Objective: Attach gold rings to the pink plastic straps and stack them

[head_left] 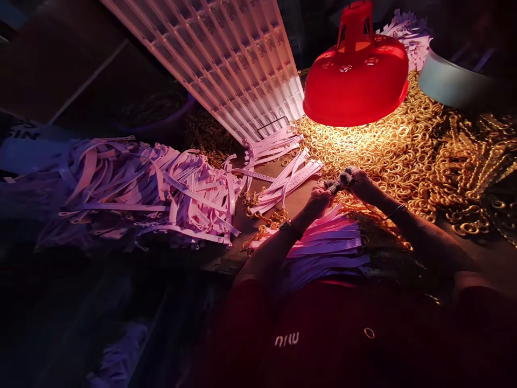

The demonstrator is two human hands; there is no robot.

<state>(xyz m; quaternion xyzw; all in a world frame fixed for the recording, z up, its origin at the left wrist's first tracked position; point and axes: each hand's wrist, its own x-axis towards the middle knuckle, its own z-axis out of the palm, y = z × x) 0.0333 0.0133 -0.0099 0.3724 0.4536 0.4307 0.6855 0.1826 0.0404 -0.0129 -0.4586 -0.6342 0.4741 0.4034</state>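
My left hand [322, 195] and my right hand [357, 182] meet in front of the heap of gold rings [363, 143]. Both are closed in a pinch, fingertips touching or nearly so. Greyish wraps cover some of the fingers. Whatever lies between the fingertips is too small to make out. Below my left forearm a bundle of pale pink straps [327, 237] is spread out flat. Left of that hand lie more pink straps [288, 183], some with gold rings [277, 218] at their ends.
A red lamp [355, 81] hangs low over the rings. Behind on the left leans a white ribbed panel [226, 59]. A big pile of pink straps [161, 194] covers the left side. Gold chains [480, 156] and a pale round container [452, 81] are at right.
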